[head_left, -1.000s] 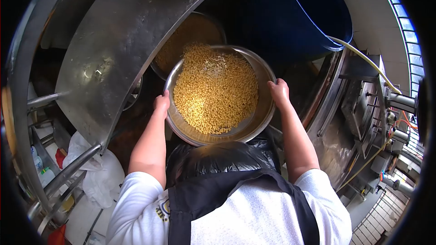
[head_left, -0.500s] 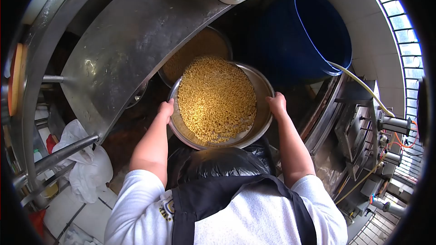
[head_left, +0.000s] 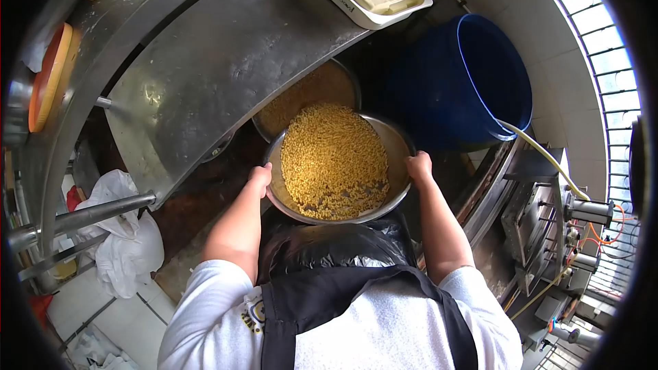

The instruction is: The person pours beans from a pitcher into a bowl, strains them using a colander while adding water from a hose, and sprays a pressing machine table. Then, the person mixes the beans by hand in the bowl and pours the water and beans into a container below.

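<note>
A wide steel bowl (head_left: 399, 142) is held in front of me at about lap height, one hand on each side of its rim. Yellow beans (head_left: 334, 151), like soybeans, fill much of it, heaped toward the far side. Bare metal shows between the beans near me. My left hand (head_left: 260, 178) is closed on the left rim, and my right hand (head_left: 419, 166) grips the right rim. Just beyond, partly hidden by the bowl and the table edge, stands a second round basin (head_left: 356, 82) with brownish-yellow contents (head_left: 305, 99).
A steel table (head_left: 205, 48) curves across the left, bearing a white tray (head_left: 373, 22) of pale blocks. At the right back stands a blue barrel (head_left: 439, 75) with a hose (head_left: 545, 154) at its rim. Machinery (head_left: 534, 233) lines the right; a white bag (head_left: 130, 247) hangs at left.
The beans have slid toward the bowl's far side, leaving more bare gaps near me. Both hands keep their hold on the rim. My view has tilted slightly, showing more of the tray.
</note>
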